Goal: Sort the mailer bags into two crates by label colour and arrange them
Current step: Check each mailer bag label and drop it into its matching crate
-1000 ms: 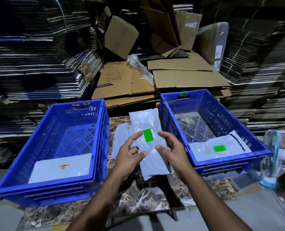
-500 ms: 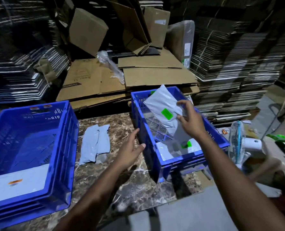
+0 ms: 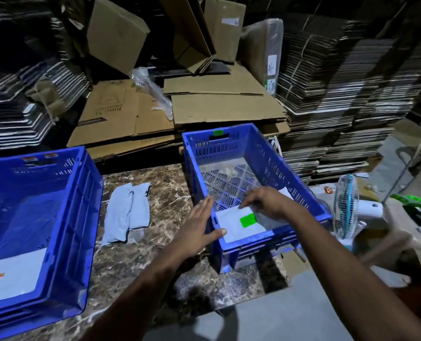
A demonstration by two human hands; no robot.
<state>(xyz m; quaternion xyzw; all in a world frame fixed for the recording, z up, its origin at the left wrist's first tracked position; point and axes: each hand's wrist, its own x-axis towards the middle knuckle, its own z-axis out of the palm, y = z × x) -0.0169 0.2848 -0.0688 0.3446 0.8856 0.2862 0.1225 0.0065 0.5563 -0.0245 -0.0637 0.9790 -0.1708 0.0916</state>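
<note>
Green label: faces up on the white mailer bag [image 3: 231,225], flat in the right crate [image 3: 266,153], so the colour reads.
Right hand [image 3: 266,201]: fingers flat, pressing it.
Left hand [image 3: 197,230]: fingers straight on the rim, steadying.
Left crate [image 3: 64,207]: orange-label bag [image 3: 15,276].
Surface [image 3: 170,193]: grey bags [image 3: 128,212] wait.
</note>
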